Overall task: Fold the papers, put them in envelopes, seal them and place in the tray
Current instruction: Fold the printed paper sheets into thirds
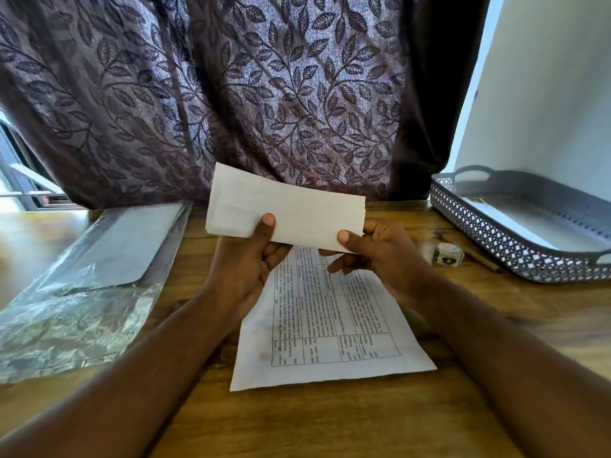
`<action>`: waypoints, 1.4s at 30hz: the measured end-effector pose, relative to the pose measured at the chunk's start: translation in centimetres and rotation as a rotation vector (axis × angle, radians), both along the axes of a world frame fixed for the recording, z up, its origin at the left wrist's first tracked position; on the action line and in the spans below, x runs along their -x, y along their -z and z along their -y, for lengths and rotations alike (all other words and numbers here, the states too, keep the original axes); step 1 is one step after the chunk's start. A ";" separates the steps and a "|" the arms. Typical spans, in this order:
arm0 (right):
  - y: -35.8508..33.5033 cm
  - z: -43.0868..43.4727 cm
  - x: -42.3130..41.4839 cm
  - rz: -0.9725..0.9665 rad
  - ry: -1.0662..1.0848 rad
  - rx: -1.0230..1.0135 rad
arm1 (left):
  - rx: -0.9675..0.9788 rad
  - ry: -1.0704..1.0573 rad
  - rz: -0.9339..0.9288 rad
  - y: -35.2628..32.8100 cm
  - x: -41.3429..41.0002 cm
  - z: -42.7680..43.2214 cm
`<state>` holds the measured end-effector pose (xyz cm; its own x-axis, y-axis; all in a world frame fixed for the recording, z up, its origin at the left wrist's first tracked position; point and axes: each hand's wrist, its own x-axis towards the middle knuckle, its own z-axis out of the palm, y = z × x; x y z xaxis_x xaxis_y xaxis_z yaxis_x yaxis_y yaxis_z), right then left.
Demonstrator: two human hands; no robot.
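From my remote seat I see the folded paper (291, 209) held up off the worktop (330, 424), in front of the curtain, with both hands on it. The left hand (244, 259) pinches its lower edge, thumb on the near face and fingers curled behind. The right hand (373, 249) pinches the lower right corner the same way, its spare fingers loose underneath. I judge this two-point hold keeps the layers squared so the fold stays flat before it goes into an envelope.

A printed sheet (330, 342) lies flat directly below the hands, close to me, presumably the next one to fold. The plastic pack (82, 292) of envelopes rests to the left, within reach of the left hand, which suits fetching one while the right keeps the paper.

The grey tray (496, 239) sits at the far right, out of the folding area; something white lies in it (a finished envelope, I guess, though I cannot confirm). A small white object (448, 254) sits just beside the tray, possibly for sealing.
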<state>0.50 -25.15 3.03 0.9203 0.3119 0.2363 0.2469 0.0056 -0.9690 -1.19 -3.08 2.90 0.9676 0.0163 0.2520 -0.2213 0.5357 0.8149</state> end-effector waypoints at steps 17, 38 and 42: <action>-0.4 2.3 -0.9 0.015 0.064 0.037 | 0.031 -0.112 -0.047 0.9 -2.4 -3.3; -0.1 2.9 -1.7 0.138 0.468 0.880 | -1.469 -0.524 -0.073 1.7 -2.1 -5.1; 0.0 2.7 -1.3 0.147 0.489 1.018 | -1.663 -0.579 -0.028 1.5 -1.3 -4.7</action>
